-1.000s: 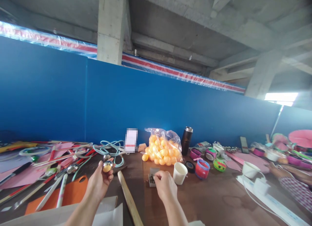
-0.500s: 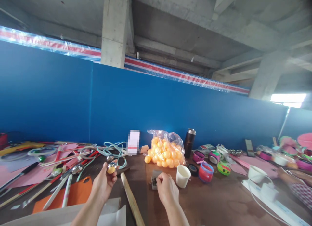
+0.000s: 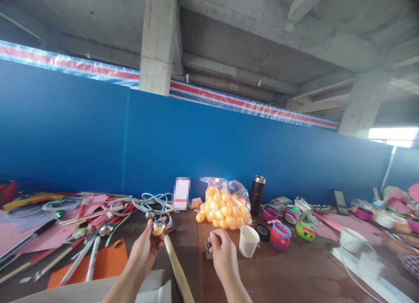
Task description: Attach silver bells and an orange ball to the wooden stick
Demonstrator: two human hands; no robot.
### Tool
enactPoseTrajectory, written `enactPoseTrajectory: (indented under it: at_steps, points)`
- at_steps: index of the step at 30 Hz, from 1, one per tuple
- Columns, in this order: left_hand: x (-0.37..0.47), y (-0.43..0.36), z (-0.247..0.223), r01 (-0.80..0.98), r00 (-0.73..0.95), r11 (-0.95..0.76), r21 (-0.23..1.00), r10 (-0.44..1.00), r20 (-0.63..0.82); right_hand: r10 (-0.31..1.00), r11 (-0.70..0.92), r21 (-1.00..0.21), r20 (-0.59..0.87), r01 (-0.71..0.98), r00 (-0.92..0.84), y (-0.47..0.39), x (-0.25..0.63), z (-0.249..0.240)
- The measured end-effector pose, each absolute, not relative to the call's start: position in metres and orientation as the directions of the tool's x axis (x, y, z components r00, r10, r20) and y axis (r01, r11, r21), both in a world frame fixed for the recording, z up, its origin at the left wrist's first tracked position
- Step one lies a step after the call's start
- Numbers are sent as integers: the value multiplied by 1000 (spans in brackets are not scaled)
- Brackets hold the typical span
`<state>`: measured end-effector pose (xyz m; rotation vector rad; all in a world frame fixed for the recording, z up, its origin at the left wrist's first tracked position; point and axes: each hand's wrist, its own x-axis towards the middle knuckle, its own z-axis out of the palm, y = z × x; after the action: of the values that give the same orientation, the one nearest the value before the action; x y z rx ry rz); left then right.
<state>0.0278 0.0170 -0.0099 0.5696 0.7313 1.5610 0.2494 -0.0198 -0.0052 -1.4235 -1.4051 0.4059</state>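
Observation:
My left hand (image 3: pixel 145 247) is closed around a shiny silver metal ball (image 3: pixel 159 228), held up over the table. A smaller silver ball (image 3: pixel 150 215) shows at its fingertips; whether the two are joined I cannot tell. My right hand (image 3: pixel 225 253) has its thumb and fingers pinched together above a small grey box (image 3: pixel 208 253) with dark bits in it. What the pinch holds, if anything, is too small to make out. Between my arms lies a wooden stick (image 3: pixel 178 268). A white paper cup (image 3: pixel 248 242) stands just right of my right hand.
Behind my hands sits a clear bag of orange balls (image 3: pixel 225 207), beside a black thermos (image 3: pixel 258 195). Sticks, cords and an orange sheet (image 3: pixel 113 257) clutter the left. Rightward are bright rattles (image 3: pixel 280 236), a power strip (image 3: pixel 369 277) and another person's arm (image 3: pixel 397 246).
The view has tilted slightly up and left. My right hand's pinched fingers have lifted a little relative to the grey box. My left hand still grips the metal ball.

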Motion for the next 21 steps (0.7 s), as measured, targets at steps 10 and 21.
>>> enactPoseTrajectory:
  at_steps: [10, 21]
  points:
    - [50, -2, 4, -567, 120, 133, 813, 990, -79, 966, 227, -972, 232, 54, 116, -25, 221, 0]
    - [55, -10, 8, -529, 219, 165, 833, 974, -53, 989, 136, -959, 148, -247, -29, -35, 213, 8]
